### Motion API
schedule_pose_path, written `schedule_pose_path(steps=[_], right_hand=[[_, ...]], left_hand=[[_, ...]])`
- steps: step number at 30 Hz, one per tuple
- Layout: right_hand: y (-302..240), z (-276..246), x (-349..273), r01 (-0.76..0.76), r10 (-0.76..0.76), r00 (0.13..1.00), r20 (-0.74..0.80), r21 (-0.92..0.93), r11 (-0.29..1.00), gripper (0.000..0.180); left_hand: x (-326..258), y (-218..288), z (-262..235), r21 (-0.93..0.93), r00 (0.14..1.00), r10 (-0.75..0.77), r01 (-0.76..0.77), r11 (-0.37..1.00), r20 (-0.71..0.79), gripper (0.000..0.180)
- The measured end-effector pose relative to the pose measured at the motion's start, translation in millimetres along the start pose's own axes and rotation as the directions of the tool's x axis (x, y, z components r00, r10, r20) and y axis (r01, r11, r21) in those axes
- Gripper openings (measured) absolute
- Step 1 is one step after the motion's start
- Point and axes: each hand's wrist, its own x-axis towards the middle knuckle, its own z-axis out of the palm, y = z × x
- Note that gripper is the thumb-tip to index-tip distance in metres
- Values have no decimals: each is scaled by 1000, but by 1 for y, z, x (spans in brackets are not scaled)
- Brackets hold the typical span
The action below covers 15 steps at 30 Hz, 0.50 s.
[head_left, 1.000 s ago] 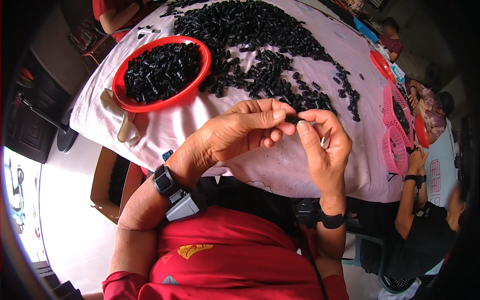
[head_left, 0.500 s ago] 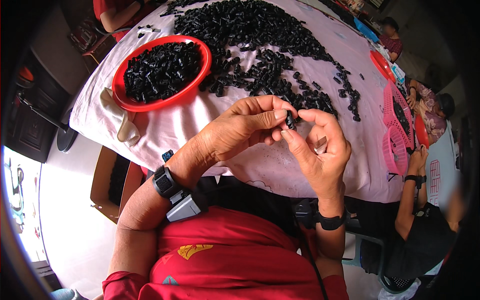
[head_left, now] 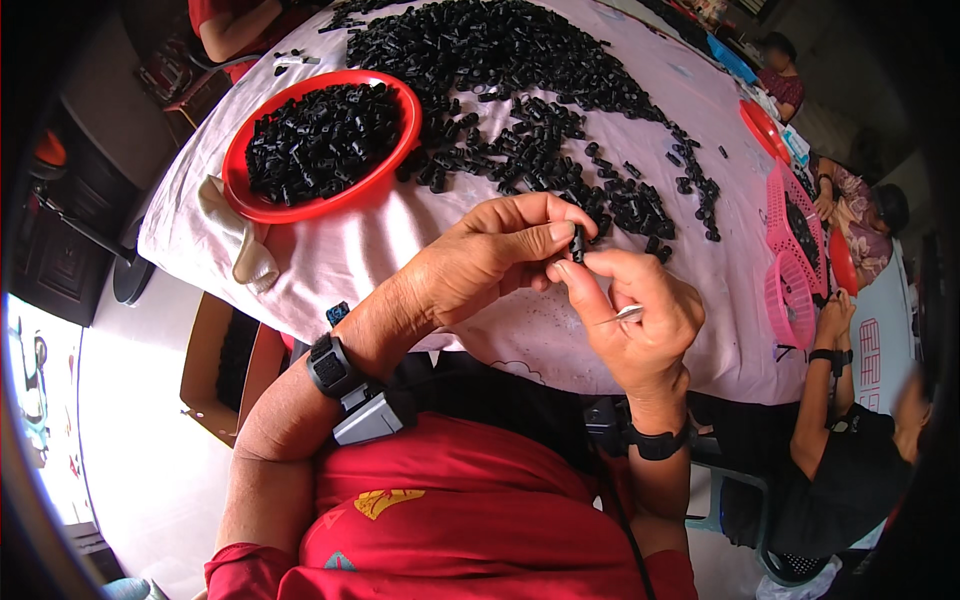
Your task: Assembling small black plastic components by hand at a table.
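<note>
Your hands meet over the tabletop's near edge.
Your left hand and right hand pinch one small black plastic piece; a red bowl at the left edge is full, while a large loose heap remains beyond.

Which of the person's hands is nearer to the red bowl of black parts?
Left. The left hand is just right of and below the red bowl; the right hand sits farther right.

A table draped in pale pink cloth carries a red bowl of small black plastic parts. Right of the bowl spreads a loose heap of black parts; farther right lie pink baskets. Below the bowl's left edge rests a whitish glove.
</note>
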Motion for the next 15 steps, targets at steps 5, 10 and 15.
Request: schedule_pose_path(steps=[5,10,15], right_hand=[[5,-1,-2,-222,218,975,51,81,972,34],[11,1,-3,-304,301,938,173,-7,953,53],[8,-3,-1,-362,363,905,220,-45,931,57]], left_hand=[[0,1,-2,17,999,3,-4,1000,48,26],[-1,1,1,44,998,9,-12,999,60,26],[0,0,-1,52,996,0,-5,999,92,27]])
